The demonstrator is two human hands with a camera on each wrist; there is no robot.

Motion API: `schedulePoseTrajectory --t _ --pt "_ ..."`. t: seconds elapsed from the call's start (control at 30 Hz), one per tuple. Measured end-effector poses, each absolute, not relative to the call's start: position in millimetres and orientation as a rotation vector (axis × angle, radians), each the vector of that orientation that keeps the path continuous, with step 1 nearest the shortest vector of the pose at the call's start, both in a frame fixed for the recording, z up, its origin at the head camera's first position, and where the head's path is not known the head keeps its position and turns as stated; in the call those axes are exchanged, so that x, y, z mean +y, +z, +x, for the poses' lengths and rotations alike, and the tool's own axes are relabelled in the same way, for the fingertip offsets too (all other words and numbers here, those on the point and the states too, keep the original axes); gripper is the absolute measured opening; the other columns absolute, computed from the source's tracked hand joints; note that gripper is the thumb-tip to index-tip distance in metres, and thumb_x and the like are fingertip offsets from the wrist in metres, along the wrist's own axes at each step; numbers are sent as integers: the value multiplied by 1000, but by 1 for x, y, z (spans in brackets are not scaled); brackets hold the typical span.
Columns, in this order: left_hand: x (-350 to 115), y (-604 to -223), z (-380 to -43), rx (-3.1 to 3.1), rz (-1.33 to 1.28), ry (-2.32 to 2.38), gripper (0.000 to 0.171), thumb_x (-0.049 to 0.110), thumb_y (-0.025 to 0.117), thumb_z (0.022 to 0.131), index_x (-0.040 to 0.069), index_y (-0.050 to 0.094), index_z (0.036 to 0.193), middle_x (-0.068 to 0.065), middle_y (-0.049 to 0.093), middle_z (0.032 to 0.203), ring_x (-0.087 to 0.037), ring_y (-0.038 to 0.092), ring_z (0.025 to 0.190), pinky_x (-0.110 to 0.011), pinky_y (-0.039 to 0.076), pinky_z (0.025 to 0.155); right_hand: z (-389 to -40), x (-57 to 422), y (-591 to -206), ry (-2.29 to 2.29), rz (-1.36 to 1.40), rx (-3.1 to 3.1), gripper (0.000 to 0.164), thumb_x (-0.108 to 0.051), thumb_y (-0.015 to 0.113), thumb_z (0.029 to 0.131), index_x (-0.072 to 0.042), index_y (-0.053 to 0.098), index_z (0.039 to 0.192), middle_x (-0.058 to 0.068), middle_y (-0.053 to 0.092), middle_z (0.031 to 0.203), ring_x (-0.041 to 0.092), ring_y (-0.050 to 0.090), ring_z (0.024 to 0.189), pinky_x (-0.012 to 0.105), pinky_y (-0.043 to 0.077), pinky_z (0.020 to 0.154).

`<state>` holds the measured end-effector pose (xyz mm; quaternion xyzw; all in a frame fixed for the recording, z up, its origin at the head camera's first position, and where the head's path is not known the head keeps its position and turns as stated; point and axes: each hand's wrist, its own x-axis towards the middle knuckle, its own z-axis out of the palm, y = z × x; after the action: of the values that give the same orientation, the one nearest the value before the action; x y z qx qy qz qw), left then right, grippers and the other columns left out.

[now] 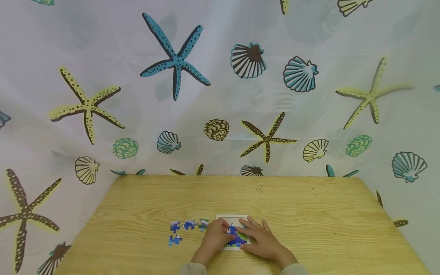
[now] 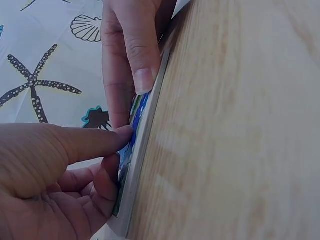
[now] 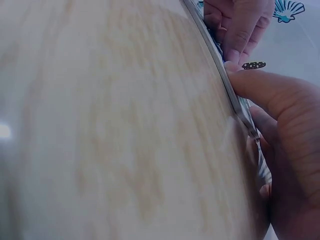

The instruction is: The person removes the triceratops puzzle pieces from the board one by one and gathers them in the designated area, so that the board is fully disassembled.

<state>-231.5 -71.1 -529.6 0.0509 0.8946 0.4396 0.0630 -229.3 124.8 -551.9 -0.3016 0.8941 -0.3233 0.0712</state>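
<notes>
A small jigsaw puzzle (image 1: 236, 238) with blue and green pieces lies in a pale-rimmed tray (image 1: 233, 216) on the table. At its left part, my left hand (image 1: 215, 235) has curled fingers and pinches a puzzle piece mostly hidden by the fingers. The left thumb (image 2: 107, 141) meets the picture surface in the left wrist view. My right hand (image 1: 262, 238) rests over the tray's right side with fingers spread, its fingertips on the puzzle. Its thumb (image 3: 257, 87) lies along the near rim in the right wrist view.
Several loose puzzle pieces lie left of the tray, among them a blue one (image 1: 175, 227) and a blue-and-white one (image 1: 175, 240). Under everything is a wooden table (image 1: 309, 206). A curtain (image 1: 220, 95) printed with starfish and shells hangs behind and at both sides.
</notes>
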Motion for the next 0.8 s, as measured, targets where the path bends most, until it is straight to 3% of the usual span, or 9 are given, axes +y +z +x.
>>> schedulePoseTrajectory --t 0.33,0.8 --pt "-68 -533 -228 2743 59 1366 42 7 82 69 -6 60 102 -6 54 80 -18 50 72 -33 45 63 -229 125 -552 -979 -927 2702 54 -40 61 89 -16 52 136 7 36 149 35 21 140 66 1 105" --pt "-67 -532 -229 2715 -2 1372 34 7 82 68 -1 64 96 -5 53 81 -19 48 75 -35 43 66 -229 125 -552 -985 -924 2705 57 -41 61 89 -13 49 137 7 38 148 36 22 139 67 2 105"
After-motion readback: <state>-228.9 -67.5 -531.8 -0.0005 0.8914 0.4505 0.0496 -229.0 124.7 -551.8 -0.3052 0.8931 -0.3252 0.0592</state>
